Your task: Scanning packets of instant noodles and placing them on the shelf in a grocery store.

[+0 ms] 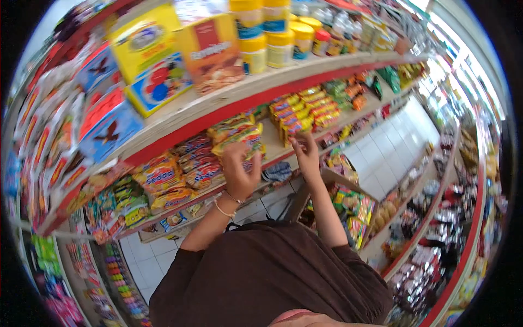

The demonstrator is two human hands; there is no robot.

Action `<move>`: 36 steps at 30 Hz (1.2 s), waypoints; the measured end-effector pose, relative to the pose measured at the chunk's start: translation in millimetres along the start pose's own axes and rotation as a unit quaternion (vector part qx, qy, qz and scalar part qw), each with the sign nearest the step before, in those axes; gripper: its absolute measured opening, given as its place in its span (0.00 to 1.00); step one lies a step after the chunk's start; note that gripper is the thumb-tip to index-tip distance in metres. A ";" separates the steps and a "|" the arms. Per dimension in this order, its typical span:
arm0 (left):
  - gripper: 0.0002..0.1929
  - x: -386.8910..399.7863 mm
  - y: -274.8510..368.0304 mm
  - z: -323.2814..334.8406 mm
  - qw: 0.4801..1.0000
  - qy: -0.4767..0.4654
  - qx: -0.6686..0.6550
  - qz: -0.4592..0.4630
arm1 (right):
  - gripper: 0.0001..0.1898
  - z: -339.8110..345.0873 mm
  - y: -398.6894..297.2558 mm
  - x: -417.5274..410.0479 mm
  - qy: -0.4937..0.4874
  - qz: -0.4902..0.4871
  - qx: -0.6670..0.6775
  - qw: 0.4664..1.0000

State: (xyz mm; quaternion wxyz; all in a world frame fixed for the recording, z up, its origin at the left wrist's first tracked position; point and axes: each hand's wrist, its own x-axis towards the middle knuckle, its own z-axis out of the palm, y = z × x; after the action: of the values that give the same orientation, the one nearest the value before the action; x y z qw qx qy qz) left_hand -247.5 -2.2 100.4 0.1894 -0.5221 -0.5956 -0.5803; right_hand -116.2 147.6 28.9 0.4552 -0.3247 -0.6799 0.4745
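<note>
My left hand (240,169) is raised in front of a pile of yellow-green instant noodle packets (239,133). Its thumb stands apart from the blurred fingers, with nothing seen between them. Around that wrist are thin bracelets (224,209). My right hand (307,155) hovers by the shelf edge, close to neat stacks of yellow-and-red packets (304,108). Its thumb and bent forefinger are parted and look bare; whether a fingertip touches the stack I cannot tell. Left of my left hand lie orange noodle packets (161,173) and dark red ones (200,163).
Above, a wooden shelf with a red edge (212,108) carries boxes (212,53) and yellow-lidded tubs (280,49). An open cardboard carton (327,175) with colourful packets stands on the tiled floor (378,151) at my right. More stocked shelves (441,229) line the aisle's right side.
</note>
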 end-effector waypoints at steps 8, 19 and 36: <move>0.13 -103.3 -19.4 87.4 0.833 -0.519 -0.151 -0.118 | 0.26 -124.4 102.9 -210.2 0.142 0.319 -0.489 0.799; 0.19 -196.5 26.4 201.2 0.729 -0.671 -0.128 -0.049 | 0.26 -179.9 142.2 -258.6 0.094 0.277 -0.703 0.648; 0.33 -378.0 -29.2 298.7 0.693 -0.554 -0.053 -0.458 | 0.36 -243.1 130.8 -263.7 -0.127 0.204 -0.614 0.752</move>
State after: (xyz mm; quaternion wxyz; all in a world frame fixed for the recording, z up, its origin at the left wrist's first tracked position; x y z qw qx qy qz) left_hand -13.7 117.7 -304.4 -0.4926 -0.4204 -0.7262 -0.2309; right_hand 209.2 46.6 -143.2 -0.0404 -0.6020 -0.7940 0.0741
